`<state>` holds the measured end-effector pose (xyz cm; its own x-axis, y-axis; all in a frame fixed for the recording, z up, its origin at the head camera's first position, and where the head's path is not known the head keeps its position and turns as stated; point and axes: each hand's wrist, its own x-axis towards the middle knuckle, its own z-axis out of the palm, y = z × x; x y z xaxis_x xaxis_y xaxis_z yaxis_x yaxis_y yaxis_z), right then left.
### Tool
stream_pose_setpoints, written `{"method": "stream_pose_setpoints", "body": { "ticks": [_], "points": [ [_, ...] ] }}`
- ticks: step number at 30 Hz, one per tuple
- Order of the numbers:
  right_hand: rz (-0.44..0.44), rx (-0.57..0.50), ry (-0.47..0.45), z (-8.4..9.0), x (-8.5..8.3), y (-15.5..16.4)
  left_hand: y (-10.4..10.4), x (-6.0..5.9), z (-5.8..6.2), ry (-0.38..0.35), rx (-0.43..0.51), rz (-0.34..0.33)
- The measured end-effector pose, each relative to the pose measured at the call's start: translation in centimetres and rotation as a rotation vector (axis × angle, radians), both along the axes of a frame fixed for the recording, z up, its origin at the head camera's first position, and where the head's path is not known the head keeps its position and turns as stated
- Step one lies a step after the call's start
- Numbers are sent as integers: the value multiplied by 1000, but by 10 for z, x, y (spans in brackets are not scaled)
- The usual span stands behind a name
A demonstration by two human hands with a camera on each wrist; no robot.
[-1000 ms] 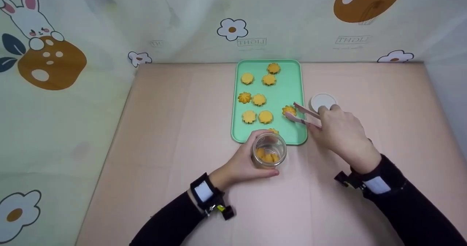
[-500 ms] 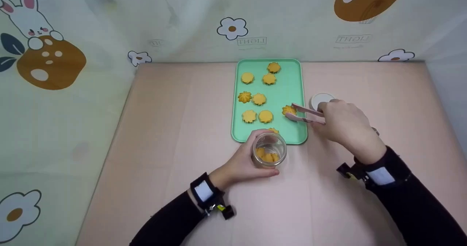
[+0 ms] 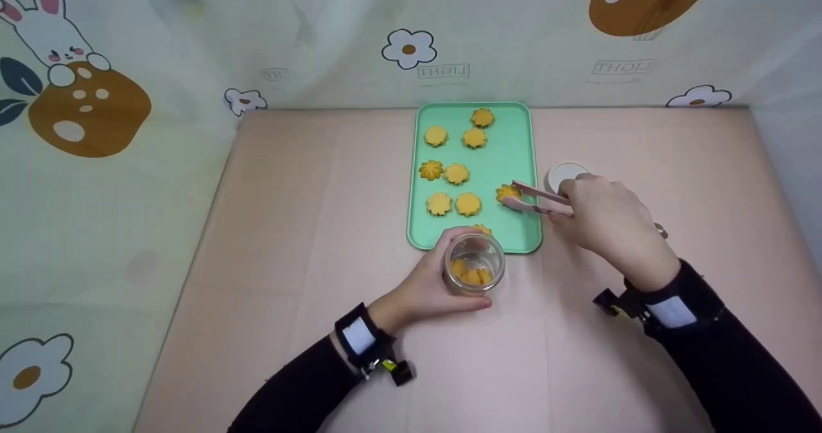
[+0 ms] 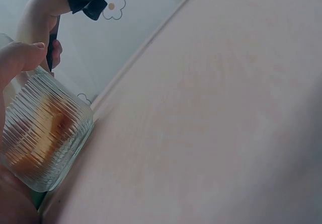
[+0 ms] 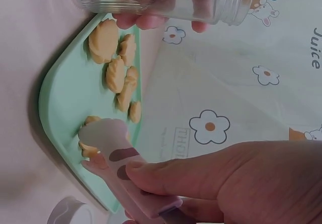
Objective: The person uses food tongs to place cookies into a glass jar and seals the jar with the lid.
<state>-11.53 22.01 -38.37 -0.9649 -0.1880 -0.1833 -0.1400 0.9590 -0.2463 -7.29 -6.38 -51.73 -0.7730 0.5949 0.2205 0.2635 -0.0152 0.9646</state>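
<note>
Tongs pinched by right fingers, closing on cookie.

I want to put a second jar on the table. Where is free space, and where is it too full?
Free: the wide table stretch left of the green tray, and the near strip between both sleeves. Crowded: around the jar, tongs and white lid at the tray's right edge.

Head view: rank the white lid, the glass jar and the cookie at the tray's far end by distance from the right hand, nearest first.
1. White lid: on the table right of the tray, just beyond the right hand, partly hidden by its fingers.
2. Glass jar: at the tray's near edge, gripped by the left hand.
3. Far cookie: at the tray's far end.
</note>
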Motion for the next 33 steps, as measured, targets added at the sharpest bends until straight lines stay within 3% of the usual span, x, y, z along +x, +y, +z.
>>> {"method": "stream_pose_setpoints", "body": {
  "ticks": [6, 14, 20, 27, 33],
  "points": [
    [15, -37, 71, 1, 2, 4, 0, 0, 0, -17, -1, 2],
    [-18, -47, 71, -2, 4, 3, 0, 0, 0, -32, -5, 0],
    [44, -54, 134, -6, 5, -2, 0, 1, 1, -33, -6, -2],
    [121, -12, 123, -8, 4, -3, 0, 1, 0, -33, 9, -8],
    [121, 30, 90, -9, 1, -2, 0, 0, -1, -29, 7, -5]
  ]
}}
